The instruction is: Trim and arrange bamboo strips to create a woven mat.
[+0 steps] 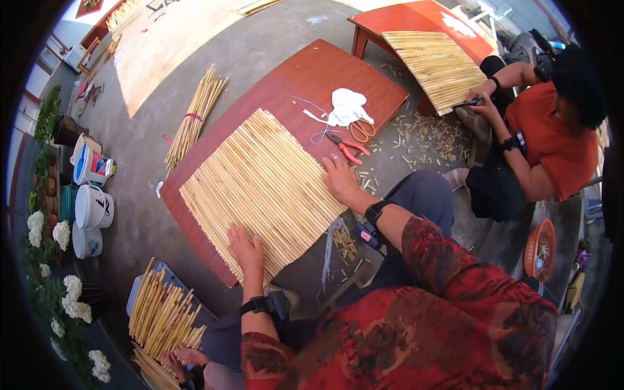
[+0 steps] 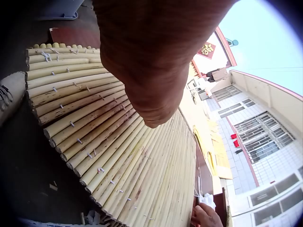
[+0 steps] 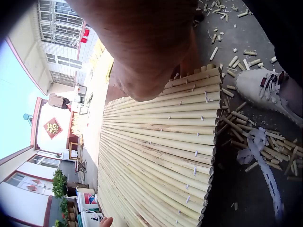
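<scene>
Matting (image 1: 260, 185) of canes lies on your desk (image 1: 315, 71). Your left hand (image 1: 246, 251) rests spread on it; your right hand (image 1: 340, 180), also spread, lies at its edge.

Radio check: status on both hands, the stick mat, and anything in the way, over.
Left hand on stick mat; right hand at its edge. Mat on red table, overhanging near edge. Red pliers near right hand, off the mat.

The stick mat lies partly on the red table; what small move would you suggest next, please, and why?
I would probably slide the stick mat a little further onto the red table, because its near side overhangs the edge, and the left hand and right hand both touch it.
</scene>
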Tool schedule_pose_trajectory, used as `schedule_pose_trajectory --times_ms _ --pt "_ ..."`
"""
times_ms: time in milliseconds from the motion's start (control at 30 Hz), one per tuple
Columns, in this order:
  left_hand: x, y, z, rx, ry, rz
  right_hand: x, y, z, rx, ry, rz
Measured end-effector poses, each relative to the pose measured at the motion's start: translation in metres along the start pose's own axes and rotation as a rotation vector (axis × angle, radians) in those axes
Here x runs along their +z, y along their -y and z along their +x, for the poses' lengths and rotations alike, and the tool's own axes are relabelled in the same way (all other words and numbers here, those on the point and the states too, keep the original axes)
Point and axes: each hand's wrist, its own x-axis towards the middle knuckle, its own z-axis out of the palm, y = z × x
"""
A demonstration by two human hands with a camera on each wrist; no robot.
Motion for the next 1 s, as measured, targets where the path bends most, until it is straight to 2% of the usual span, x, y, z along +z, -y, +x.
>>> schedule_pose_trajectory --times_ms 33,100,167,200,233,267,300,367,433,500,567,633,700,767,833,900,967,1000 --pt "-0.005 -0.008 -0.009 0.039 0.012 0.044 -0.005 0.003 -0.001 0.092 0.045 0.051" --pt "-0.005 -0.007 -0.020 0.099 0.014 0.078 -0.007 0.007 -0.007 0.135 0.050 0.070" --pt "0.006 0.016 -0.033 -0.027 -0.074 -0.277 -0.012 0.006 -0.010 0.195 0.050 0.078" --pt "0.008 0.020 -0.039 -0.013 -0.068 -0.285 -0.013 0.006 -0.012 0.299 0.122 0.129" --pt "0.010 0.026 -0.045 -0.273 0.051 -0.598 -0.014 0.005 -0.015 0.396 0.200 0.183" --pt "0.009 0.030 -0.053 -0.545 0.168 -0.900 -0.012 0.003 -0.017 0.418 0.212 0.194" --pt "0.009 0.034 -0.061 -0.554 0.165 -0.894 -0.009 0.000 -0.018 0.416 0.222 0.198" --pt "0.007 0.036 -0.077 -0.790 0.412 -1.205 -0.004 -0.006 -0.022 0.321 0.193 0.212" --pt "0.010 0.028 -0.086 -0.767 0.434 -1.172 0.000 -0.006 -0.023 0.322 0.183 0.209" --pt "0.014 0.021 -0.088 -0.819 0.480 -1.348 0.004 -0.008 -0.024 0.321 0.175 0.186" --pt "0.019 0.025 -0.086 -0.808 0.554 -1.330 0.012 -0.010 -0.026 0.337 0.165 0.178" --pt "0.020 0.023 -0.083 -0.896 0.498 -1.475 0.008 -0.003 -0.025 0.444 0.298 0.208" --pt "0.015 0.024 -0.087 -0.917 0.515 -1.477 0.011 0.000 -0.028 0.484 0.316 0.232" --pt "0.013 0.026 -0.088 -1.013 0.412 -1.595 0.014 -0.001 -0.035 0.516 0.340 0.254" --pt "0.019 0.039 -0.089 -1.022 0.410 -1.651 0.016 0.000 -0.039 0.385 0.526 0.182" --pt "0.015 0.043 -0.093 -0.979 0.295 -1.610 0.005 0.003 -0.052 0.323 0.540 0.245" --pt "0.011 0.039 -0.095 -1.005 0.160 -1.600 -0.006 0.018 -0.056 0.398 0.738 0.293" --pt "0.009 0.039 -0.095 -1.029 0.065 -1.585 -0.001 0.016 -0.059 0.371 0.749 0.350"
